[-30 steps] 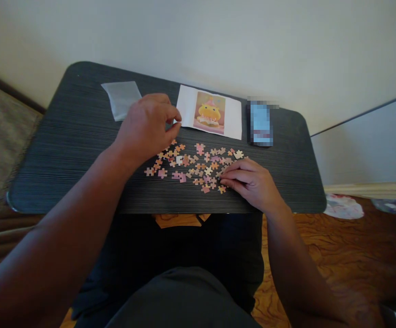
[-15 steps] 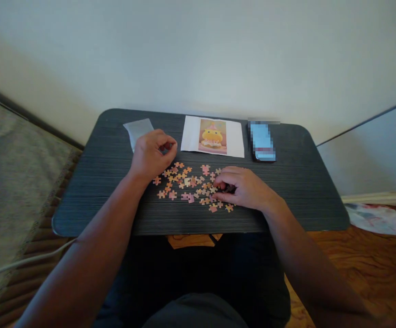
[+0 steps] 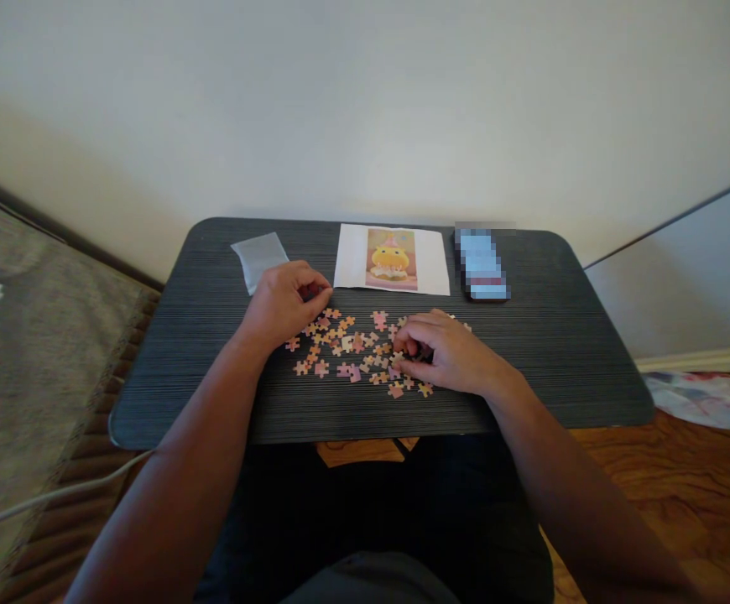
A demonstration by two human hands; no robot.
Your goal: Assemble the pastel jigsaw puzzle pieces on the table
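Observation:
Many small jigsaw puzzle pieces [image 3: 346, 343] in orange, pink and cream lie loose across the middle of the table. My left hand [image 3: 286, 304] hovers at their upper left edge, thumb and forefinger pinched together; whatever is between the tips is too small to make out. At the right side of the spread, my right hand [image 3: 446, 351] rests low with curled fingers. Its thumb and forefinger are at either side of a puzzle piece [image 3: 396, 359]. Some pieces are partly hidden under this hand. A white paper sheet with a printed picture [image 3: 392, 260] of a yellow character lies behind the pieces.
A clear plastic bag [image 3: 260, 256] lies behind my left hand, partly covered by it. A phone [image 3: 482, 264] with a blurred screen sits at the back right. The dark table [image 3: 554, 352] stands against a pale wall [image 3: 365, 109]. A cable [image 3: 56, 495] runs at the lower left.
The view has shifted slightly, so the table appears lower. My left hand stays pinched near the upper left pieces, and my right hand keeps nearly the same place over the pieces.

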